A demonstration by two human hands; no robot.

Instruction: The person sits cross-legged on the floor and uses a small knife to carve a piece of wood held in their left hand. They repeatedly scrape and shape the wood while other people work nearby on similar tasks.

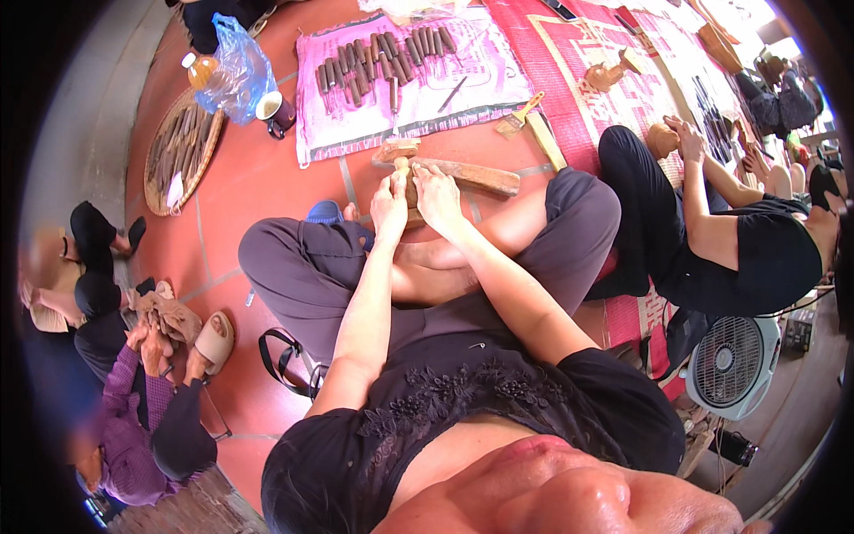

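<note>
Both hands clenched on small wooden carving [402, 169]: left hand [389, 203], right hand [438, 196]. I see it braced against wooden block [463, 174] just ahead, likely for steadiness. Chisels [382, 55] on pink mat beyond.

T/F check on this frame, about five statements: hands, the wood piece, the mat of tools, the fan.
1. Both hands, left hand and right hand, grip the small wooden piece. True.
2. The wooden plank lies on the pink mat. False: it lies on the red tile floor, near the mat.
3. The row of wood-handled tools rests on the pink mat. True.
4. The white fan stands at the person's left. False: right.
5. The round woven tray is at the left. True.
</note>
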